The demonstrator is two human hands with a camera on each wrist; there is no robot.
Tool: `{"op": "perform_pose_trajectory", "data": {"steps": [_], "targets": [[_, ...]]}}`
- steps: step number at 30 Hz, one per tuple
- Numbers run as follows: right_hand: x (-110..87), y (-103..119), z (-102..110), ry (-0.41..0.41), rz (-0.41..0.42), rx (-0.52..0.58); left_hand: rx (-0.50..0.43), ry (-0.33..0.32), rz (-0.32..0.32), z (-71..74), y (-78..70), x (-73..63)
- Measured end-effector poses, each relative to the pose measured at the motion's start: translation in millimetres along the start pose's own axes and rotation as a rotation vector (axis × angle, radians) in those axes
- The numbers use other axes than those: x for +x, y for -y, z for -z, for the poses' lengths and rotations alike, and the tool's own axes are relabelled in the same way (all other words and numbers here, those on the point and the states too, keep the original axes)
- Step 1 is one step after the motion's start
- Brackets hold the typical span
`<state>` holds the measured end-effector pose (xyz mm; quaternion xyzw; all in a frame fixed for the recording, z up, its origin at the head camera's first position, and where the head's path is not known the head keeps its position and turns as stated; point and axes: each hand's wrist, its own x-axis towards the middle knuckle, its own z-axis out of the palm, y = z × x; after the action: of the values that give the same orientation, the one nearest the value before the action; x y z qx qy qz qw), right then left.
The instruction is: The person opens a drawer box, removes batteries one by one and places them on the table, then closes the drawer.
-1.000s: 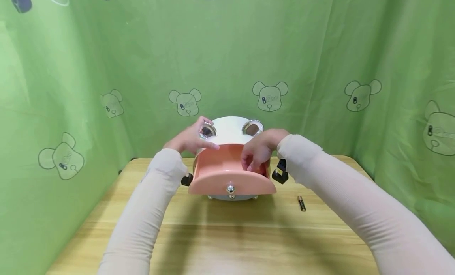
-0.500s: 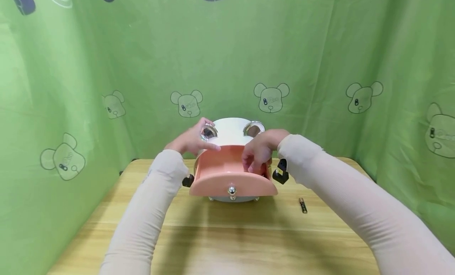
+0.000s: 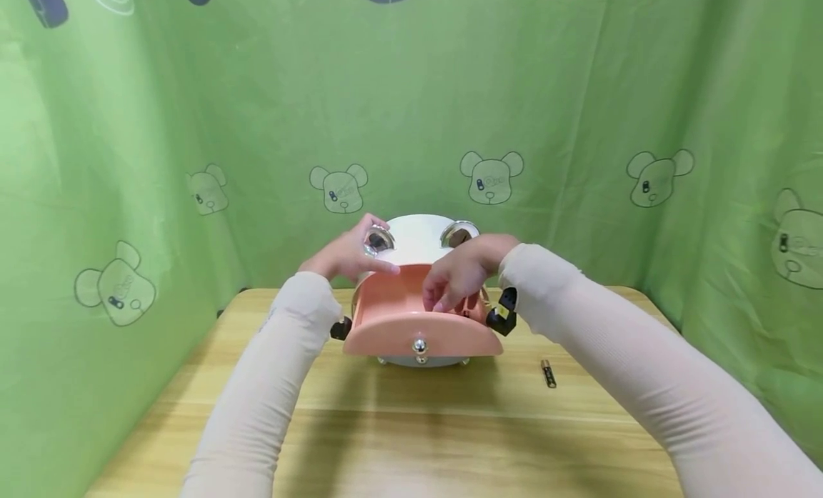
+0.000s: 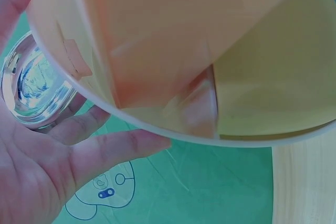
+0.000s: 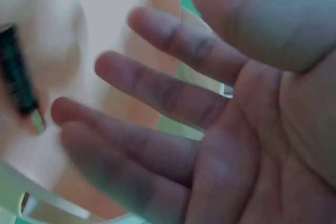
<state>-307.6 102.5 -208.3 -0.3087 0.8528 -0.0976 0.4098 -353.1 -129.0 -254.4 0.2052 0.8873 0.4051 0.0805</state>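
Note:
A white, rounded storage box (image 3: 416, 239) with two shiny silver domes on top stands on the table, its pink drawer (image 3: 386, 335) pulled out toward me. My left hand (image 3: 347, 254) grips the box's upper left: the thumb lies along the rim and the other fingers reach behind the silver dome (image 4: 38, 90). Inside the drawer is my right hand (image 3: 464, 271), fingers spread and slightly bent, holding nothing. A dark battery (image 5: 20, 77) with a gold end lies on the drawer floor, apart from those fingertips. In the head view the hand and drawer front mostly hide it.
Another battery (image 3: 549, 374) lies on the wooden table (image 3: 411, 441), right of the box. A green curtain (image 3: 411, 112) with bear prints closes in the back and both sides. Black wrist mounts (image 3: 504, 314) sit close to the drawer's sides.
My right hand has shifted left inside the drawer, away from its right wall, and its fingers have loosened. My left hand keeps its place on the box.

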Motion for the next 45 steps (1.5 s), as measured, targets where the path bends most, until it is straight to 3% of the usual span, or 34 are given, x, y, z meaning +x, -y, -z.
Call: {"op": "perform_pose_trajectory", "data": {"steps": [4, 7, 14, 23, 37, 45], "targets": [[2.8, -4, -1, -0.014, -0.026, -0.066, -0.009, -0.002, 0.0, 0.4, 0.6, -0.5], [6.0, -9, -3, 0.005, -0.047, -0.053, -0.019, -0.001, 0.001, 0.9, 0.9, -0.6], [10.6, -15, -4, 0.023, -0.002, -0.055, -0.003, -0.001, -0.011, 1.1, 2.8, 0.6], [17.4, -20, -2, 0.091, -0.007, 0.061, -0.015, -0.008, -0.008, 0.1, 3.0, 0.0], [18.2, -9, 1, 0.075, -0.067, -0.009, 0.004, -0.006, -0.005, 1.6, 1.5, -0.2], [18.0, -6, 2, 0.06, -0.057, -0.072, 0.003, -0.002, -0.004, 0.6, 2.4, -0.2]]}}
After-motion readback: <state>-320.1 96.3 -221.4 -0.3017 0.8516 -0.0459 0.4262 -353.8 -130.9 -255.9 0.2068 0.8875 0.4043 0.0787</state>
